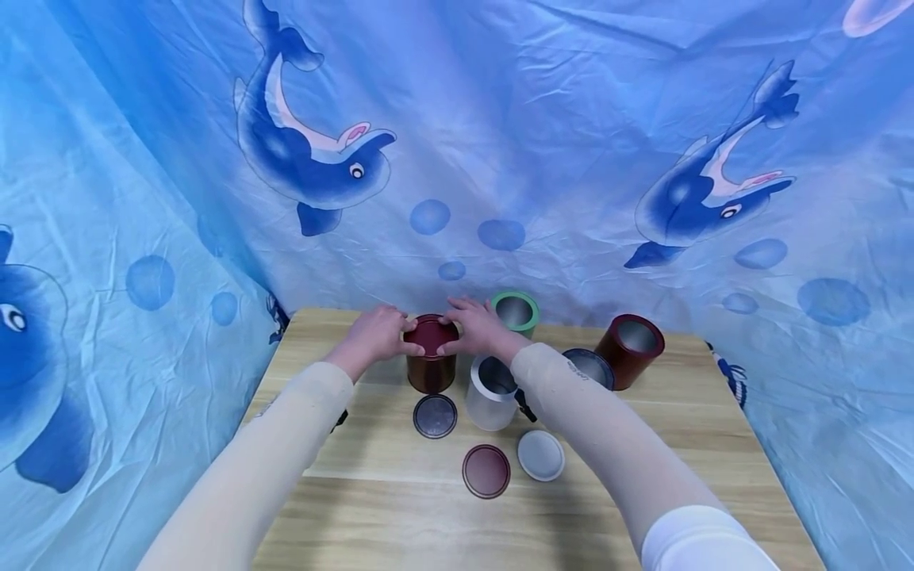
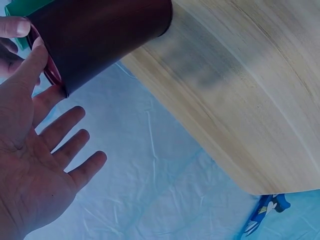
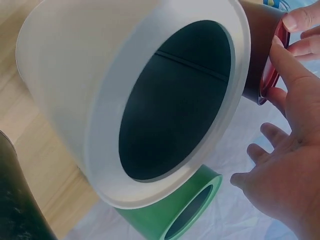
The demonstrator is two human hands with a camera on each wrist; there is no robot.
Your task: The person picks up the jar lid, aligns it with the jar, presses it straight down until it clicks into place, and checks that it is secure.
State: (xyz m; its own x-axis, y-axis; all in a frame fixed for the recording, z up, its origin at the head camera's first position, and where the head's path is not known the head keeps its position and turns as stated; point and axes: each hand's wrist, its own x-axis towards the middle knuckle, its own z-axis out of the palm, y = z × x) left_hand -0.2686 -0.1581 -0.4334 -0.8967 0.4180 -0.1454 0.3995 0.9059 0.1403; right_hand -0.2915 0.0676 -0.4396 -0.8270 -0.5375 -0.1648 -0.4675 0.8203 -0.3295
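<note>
A dark red canister [image 1: 431,374] stands upright toward the table's back edge, with a red lid [image 1: 430,333] on its top. My left hand [image 1: 374,333] touches the lid's left side with thumb and index finger; in the left wrist view, its other fingers stretch out straight, off the canister. From the other side my right hand [image 1: 477,327] presses on the lid's rim the same way, its remaining fingers spread beside the can in the right wrist view. A white canister [image 3: 60,65] without a lid stands just right of the red one, under my right wrist.
Behind my right hand is an uncovered green canister [image 1: 535,305]. An uncovered dark red canister [image 1: 617,363] and a black-rimmed one [image 1: 608,373] stand to the right. Nearer lie a black lid [image 1: 435,416], a red lid [image 1: 486,472] and a white lid [image 1: 540,456]. A curtain [image 1: 457,143] hangs behind the table.
</note>
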